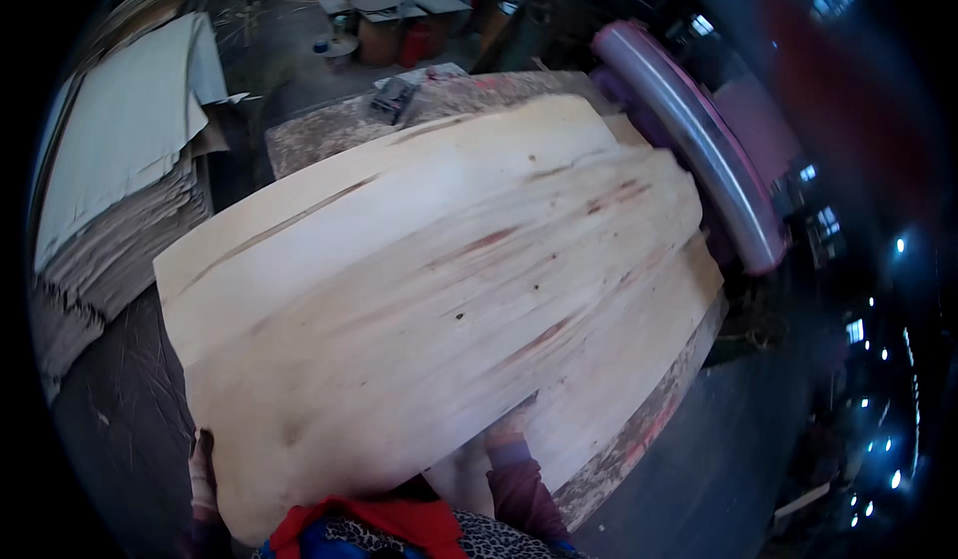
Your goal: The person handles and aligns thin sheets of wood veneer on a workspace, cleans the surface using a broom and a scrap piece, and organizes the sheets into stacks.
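A large, pale wood veneer sheet [399,289] with brown streaks and small knots spreads in front of me, its near edge bowed toward my body. At its near left edge, my left hand [203,469] is closed on the rim. My right hand [511,427] reaches to the near edge right of the middle and grips there; its fingers are partly hidden by the sheet. Beneath lies another pale veneer sheet [589,414], showing on the right side. Both sheets rest on a worn, stained table [324,143].
Beyond the right end of the sheets stands a machine with a long shiny metal roller [714,145]. A tall stack of veneer sheets [125,150] rises at the left. A small dark box-like object [393,100] sits on the table's far side. Containers, including a red one [414,44], stand behind.
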Tool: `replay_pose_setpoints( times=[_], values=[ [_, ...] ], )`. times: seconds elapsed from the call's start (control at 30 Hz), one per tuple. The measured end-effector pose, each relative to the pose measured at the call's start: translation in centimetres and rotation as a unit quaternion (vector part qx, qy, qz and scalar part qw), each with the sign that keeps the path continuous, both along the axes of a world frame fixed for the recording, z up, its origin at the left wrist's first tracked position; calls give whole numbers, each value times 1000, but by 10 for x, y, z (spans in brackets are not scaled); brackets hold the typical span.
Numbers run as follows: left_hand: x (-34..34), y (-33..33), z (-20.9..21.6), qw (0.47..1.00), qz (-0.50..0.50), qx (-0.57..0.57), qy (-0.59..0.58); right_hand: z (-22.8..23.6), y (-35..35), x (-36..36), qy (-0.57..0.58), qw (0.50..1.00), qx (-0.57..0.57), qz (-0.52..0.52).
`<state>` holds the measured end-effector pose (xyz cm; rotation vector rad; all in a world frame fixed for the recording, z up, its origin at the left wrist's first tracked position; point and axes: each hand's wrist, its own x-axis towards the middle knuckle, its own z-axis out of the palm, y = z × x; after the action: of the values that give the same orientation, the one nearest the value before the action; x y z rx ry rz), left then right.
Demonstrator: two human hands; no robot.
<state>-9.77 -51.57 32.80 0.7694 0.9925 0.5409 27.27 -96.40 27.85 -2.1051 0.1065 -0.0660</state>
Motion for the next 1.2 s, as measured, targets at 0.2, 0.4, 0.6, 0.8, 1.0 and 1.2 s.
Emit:
replay_pose_setpoints(
  times=[0.2,0.4,0.6,0.8,1.0,1.2],
  values=[
    [53,-13,83,990,-79,-57,-102,-11,-5,14,-6,1000,4,-10],
    [67,5,58,990,-88,-29,-104,-30,8,56,-29,1000,10,5],
    [134,-42,113,990,-92,-69,-87,-50,34,95,-53,998,7,23],
    [139,-53,99,985,-106,-136,-25,-62,41,90,-69,997,-10,26],
    [133,-44,95,978,-144,-144,34,5,65,18,-108,981,-126,99],
    [145,-24,102,955,-234,-177,53,103,104,-26,-22,891,-400,215]
  ],
)
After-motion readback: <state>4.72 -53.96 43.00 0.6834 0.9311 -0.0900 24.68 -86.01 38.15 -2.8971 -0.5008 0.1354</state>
